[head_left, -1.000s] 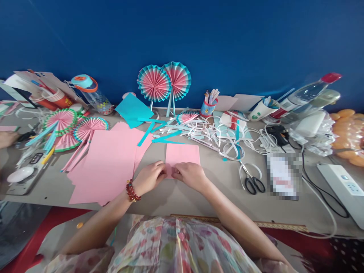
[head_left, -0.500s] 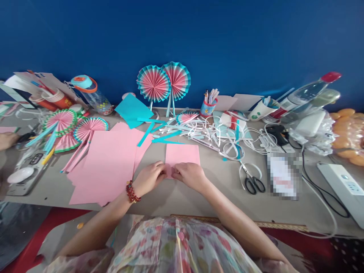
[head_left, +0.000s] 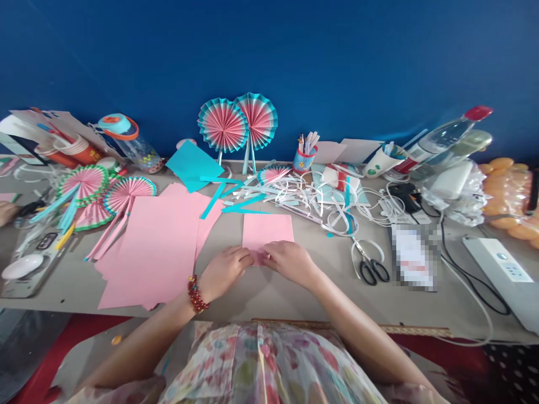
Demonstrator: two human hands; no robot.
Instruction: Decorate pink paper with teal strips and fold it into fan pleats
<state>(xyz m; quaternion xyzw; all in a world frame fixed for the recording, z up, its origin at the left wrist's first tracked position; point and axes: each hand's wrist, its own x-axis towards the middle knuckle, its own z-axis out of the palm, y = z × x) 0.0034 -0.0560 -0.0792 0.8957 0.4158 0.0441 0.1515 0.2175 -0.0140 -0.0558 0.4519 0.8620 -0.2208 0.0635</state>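
A small pink paper sheet (head_left: 268, 229) lies flat on the grey table (head_left: 269, 292) straight ahead of me. My left hand (head_left: 225, 270), with a red bead bracelet at the wrist, pinches the sheet's near edge. My right hand (head_left: 288, 260) pinches the same edge just beside it, fingertips almost touching the left ones. The near edge is turned up into a narrow fold between the two hands, partly hidden by my fingers.
A stack of large pink sheets (head_left: 155, 247) lies to the left, with pleated paper fans (head_left: 105, 196) beyond. Two standing fans (head_left: 238, 123) lean on the blue wall. Paper strips (head_left: 295, 193), scissors (head_left: 370, 264), a power strip (head_left: 501, 269) and another person's hand (head_left: 6, 212) at far left.
The view has shifted slightly, so everything sits a little left. Both hands stay pinched on the pink sheet's near edge, now a bit farther up the sheet.
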